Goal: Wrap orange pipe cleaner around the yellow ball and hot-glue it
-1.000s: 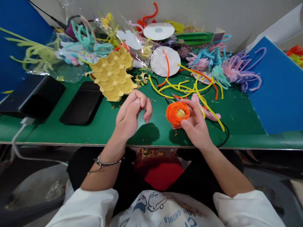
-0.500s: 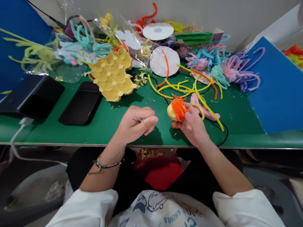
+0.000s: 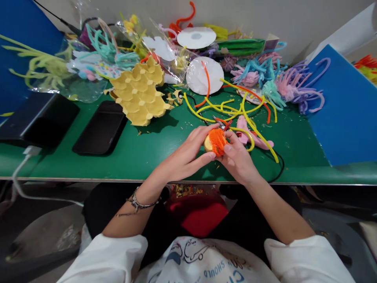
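A small yellow egg-carton cup wrapped in orange pipe cleaner (image 3: 218, 142) is between my two hands, just over the table's front part. My right hand (image 3: 240, 162) grips its right side, the thumb on the orange wrapping. From the left, my left hand (image 3: 191, 151) closes round the cup, fingers along the far side and thumb at the near side. Right behind it lie a cutting tool with red handles (image 3: 227, 125) and a pink glue gun (image 3: 260, 142), partly hidden by my right hand and by loose yellow pipe cleaners (image 3: 216, 118).
A yellow egg carton (image 3: 141, 94), a black phone (image 3: 101, 127) and a black box with a white cable (image 3: 41, 118) lie to the left. Bundles of coloured pipe cleaners (image 3: 294, 84) and white discs (image 3: 204, 76) crowd the back. A blue panel (image 3: 338, 114) stands right.
My left hand has moved right, opened out of its curl and come onto the orange-wrapped cup. My right hand has shifted slightly left and down with it.
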A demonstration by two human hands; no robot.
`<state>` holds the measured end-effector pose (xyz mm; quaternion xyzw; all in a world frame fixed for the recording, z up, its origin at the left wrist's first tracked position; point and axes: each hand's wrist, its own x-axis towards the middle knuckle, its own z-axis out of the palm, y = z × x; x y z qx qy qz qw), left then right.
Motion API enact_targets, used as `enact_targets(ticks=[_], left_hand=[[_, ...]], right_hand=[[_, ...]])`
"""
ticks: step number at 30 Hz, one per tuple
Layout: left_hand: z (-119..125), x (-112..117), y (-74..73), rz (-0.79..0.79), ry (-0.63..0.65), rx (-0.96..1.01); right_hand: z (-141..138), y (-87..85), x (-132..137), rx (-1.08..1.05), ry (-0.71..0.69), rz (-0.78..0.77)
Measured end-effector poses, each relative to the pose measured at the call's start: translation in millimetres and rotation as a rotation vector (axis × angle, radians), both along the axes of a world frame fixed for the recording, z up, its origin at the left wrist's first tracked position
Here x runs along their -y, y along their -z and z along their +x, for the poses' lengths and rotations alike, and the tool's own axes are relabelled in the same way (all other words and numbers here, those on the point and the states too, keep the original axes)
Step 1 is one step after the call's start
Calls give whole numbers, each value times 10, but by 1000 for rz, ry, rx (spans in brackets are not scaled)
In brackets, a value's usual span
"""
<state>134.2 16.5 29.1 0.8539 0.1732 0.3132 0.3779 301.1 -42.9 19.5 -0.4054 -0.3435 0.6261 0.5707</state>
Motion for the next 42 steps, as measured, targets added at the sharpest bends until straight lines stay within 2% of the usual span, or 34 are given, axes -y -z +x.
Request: enact_targets(ticks=[7, 16, 20, 23, 27, 30, 37, 42], left_hand=[[43, 3, 41, 15, -15, 33], [123, 41, 135, 84, -101, 129], [128, 42, 129, 101, -131, 142], [71, 2, 98, 62, -49, 134], [-33, -68, 78, -94, 130, 140], [-63, -85, 76, -207, 130, 151], [-46, -67, 11, -121, -10, 39], [-23, -24, 14, -304, 6, 14]], right_hand=[[-7, 25, -9, 50, -26, 45], [-20, 66, -9, 114, 21, 93], [-52, 64, 0, 197, 72, 181], [-65, 71, 1, 192, 74, 205], [-41, 76, -23, 127, 29, 150], [-19, 88, -40, 118, 33, 147], [-30, 77, 26, 430, 151, 374], [3, 60, 64, 683, 190, 479]])
